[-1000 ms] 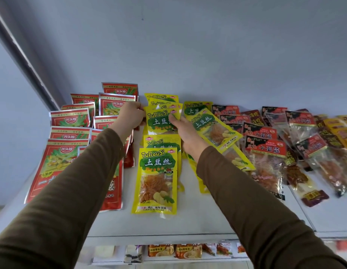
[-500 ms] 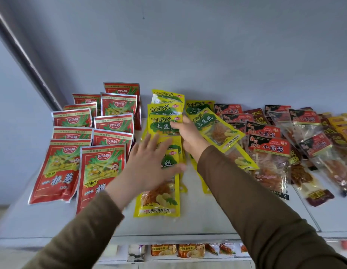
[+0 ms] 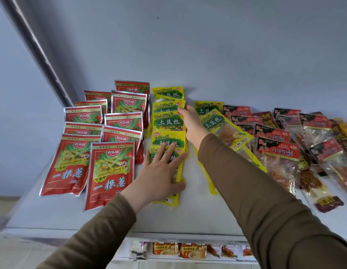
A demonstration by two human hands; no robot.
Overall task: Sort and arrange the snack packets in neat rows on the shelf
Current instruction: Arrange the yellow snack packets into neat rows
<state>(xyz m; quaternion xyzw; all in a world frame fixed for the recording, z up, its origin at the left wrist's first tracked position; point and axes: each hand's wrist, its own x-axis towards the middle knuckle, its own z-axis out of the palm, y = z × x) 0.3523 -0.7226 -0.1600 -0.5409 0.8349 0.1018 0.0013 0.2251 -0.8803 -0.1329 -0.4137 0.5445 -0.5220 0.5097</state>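
A column of overlapping yellow TuDouSi packets (image 3: 167, 121) runs down the middle of the white shelf (image 3: 71, 214). My left hand (image 3: 161, 173) lies flat with spread fingers on the nearest yellow packet (image 3: 168, 200). My right hand (image 3: 190, 123) reaches further back and touches the right edge of an upper packet in the column; its grip is unclear. Two rows of red foil packets (image 3: 108, 167) lie to the left. More yellow packets (image 3: 225, 131) lie askew to the right of my right hand.
Dark and clear packets of brown snacks (image 3: 277, 154) are heaped at the right, some reaching the shelf's front. A grey wall rises behind the shelf. Below the front edge, a lower shelf holds small orange packets (image 3: 188, 249).
My left hand has dropped from the back of the yellow column to press flat on the front packet. My right hand slid slightly further back along the column's right edge.
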